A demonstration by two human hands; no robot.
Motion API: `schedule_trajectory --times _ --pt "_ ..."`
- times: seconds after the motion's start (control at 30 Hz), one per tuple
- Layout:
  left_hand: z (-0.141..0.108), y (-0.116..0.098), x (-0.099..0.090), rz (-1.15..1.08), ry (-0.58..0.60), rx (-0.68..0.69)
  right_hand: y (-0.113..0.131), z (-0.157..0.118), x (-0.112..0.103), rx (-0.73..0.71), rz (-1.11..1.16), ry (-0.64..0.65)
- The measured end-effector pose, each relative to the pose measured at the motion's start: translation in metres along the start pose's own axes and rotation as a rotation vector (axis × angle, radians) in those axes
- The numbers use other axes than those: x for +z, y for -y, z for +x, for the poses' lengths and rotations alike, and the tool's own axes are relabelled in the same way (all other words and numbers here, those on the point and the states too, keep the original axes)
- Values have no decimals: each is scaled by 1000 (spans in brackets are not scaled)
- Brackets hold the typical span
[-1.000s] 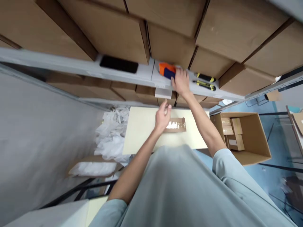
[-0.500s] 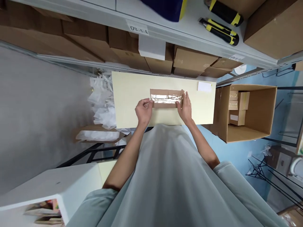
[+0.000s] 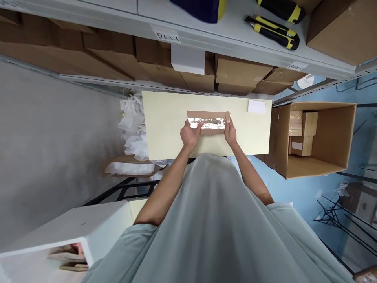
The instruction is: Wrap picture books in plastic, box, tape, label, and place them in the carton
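A brown cardboard piece (image 3: 210, 131) with shiny clear tape along its middle lies over the pale yellow tabletop (image 3: 165, 137). Its left end is gripped by my left hand (image 3: 190, 135), the thumb on the shiny strip and the other fingers at the far side of the edge. My right hand (image 3: 230, 132) grips the right end, its thumb on top near the corner. What lies beneath the cardboard is hidden.
A white label (image 3: 257, 106) lies at the table's right rear. An open carton (image 3: 330, 137) with small boxes stands at right. Plastic bags (image 3: 132, 122) hang at left. Above, a shelf (image 3: 229, 43) bears box cutters (image 3: 273, 31); cartons line the level below.
My left hand has moved right, from a pinch at the left edge to a grip with its thumb on the strip. My right hand's fingers have closed around the right end.
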State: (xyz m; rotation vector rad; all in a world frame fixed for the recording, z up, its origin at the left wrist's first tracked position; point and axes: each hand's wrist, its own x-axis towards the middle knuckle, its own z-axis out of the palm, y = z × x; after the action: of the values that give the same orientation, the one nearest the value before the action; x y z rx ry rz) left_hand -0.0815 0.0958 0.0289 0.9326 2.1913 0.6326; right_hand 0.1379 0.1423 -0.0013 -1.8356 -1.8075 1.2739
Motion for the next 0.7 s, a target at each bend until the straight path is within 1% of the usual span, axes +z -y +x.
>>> schedule_trajectory --times 0.1,0.2,0.27,0.37,0.47,0.53,0.6,0.7 --pt "9 11 -6 -55 54 62 -3 0 -4 10 143 -46" --pt "19 23 -19 -151 179 118 -1 -2 -7 75 146 -104" --pt "21 29 -28 -212 223 139 3 -8 -6 104 123 -157" --pt "17 38 -42 -232 208 154 11 -24 -3 56 73 -227" --pt "9 47 -55 -276 143 205 19 -41 0 -59 -25 -293" --pt "6 53 -62 -332 98 250 24 -49 3 -108 -56 -319" --pt "7 59 -64 -382 99 250 28 -52 8 -110 -31 -324" --pt "12 69 -63 -412 164 160 33 -50 21 -36 36 -271"
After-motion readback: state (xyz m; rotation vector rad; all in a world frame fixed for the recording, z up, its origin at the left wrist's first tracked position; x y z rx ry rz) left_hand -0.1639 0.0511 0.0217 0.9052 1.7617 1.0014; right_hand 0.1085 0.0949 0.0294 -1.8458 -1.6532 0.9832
